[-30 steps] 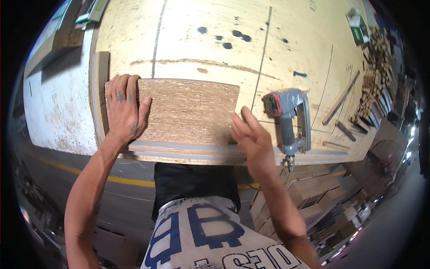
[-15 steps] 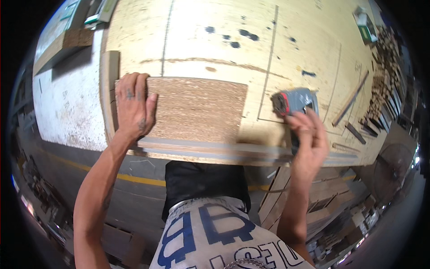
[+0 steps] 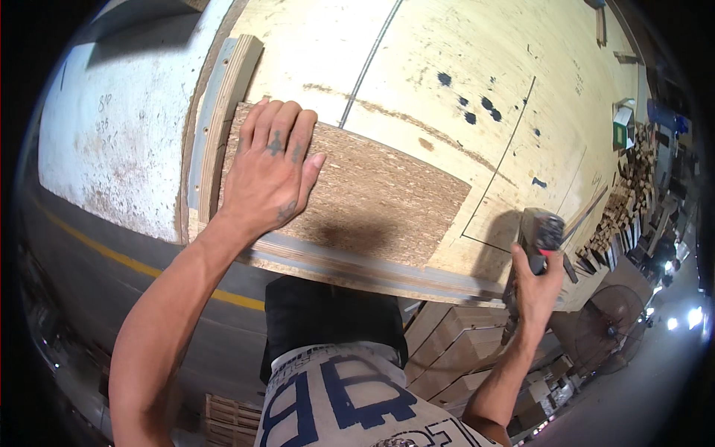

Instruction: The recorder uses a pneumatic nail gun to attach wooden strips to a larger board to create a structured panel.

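A rectangular particleboard panel (image 3: 395, 190) lies flat on the pale plywood bench, against a wooden stop at its left end and a grey-edged strip along its near side. My left hand (image 3: 272, 167) rests flat on the panel's left end, its fingers extended toward the far edge and its thumb apart. At the right, my right hand (image 3: 538, 287) is closed round the handle of a nail gun (image 3: 542, 229), grey and black with a red detail. The tool is raised above the bench's near right part and casts a shadow there. Its lower end is partly hidden by my hand.
The wooden stop (image 3: 232, 112) stands up at the left. A grey-edged strip (image 3: 372, 272) runs along the near bench edge. Wood offcuts (image 3: 625, 197) are heaped at the far right, with a green-and-white box (image 3: 622, 127) behind them. A round fan (image 3: 609, 328) stands beyond the bench's right end.
The nail gun, low over the bench before, is now lifted and turned in my right hand. My left hand stays on the panel. The whole view has turned, shifting the bench rightward.
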Demonstrator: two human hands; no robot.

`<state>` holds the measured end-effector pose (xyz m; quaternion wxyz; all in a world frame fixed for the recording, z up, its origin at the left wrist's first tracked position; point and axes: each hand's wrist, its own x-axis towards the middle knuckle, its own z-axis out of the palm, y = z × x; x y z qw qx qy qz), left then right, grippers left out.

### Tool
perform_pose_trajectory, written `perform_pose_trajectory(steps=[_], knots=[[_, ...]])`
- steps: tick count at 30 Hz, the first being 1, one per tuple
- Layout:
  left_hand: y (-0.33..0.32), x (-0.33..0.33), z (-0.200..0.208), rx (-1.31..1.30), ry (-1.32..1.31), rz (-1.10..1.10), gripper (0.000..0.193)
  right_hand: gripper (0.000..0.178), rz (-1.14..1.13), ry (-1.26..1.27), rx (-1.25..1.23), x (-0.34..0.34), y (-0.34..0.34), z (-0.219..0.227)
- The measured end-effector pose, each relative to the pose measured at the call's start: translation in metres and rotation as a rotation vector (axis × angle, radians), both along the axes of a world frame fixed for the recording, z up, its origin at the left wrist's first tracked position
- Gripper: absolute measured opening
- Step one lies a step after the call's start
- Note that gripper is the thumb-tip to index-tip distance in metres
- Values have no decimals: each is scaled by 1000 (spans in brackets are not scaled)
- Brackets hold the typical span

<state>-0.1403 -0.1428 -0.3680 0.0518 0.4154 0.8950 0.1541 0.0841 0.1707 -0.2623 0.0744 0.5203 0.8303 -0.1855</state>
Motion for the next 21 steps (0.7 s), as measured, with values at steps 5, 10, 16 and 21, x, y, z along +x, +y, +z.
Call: perform_pose_trajectory(steps=[5,10,16,21], knots=[[-1,-1,-6,5,-29,-2,48,28,-27,-12,-322,-38,-9,27],[-4,0,-11,19,-44,7,49,24,95,-223,-413,-60,1,15],[-2,-1,-10,21,-26,0,50,35,559,55,-468,-80,-4,34],[-6,1,-10,25,-26,9,48,17,800,86,-520,-145,-67,24]])
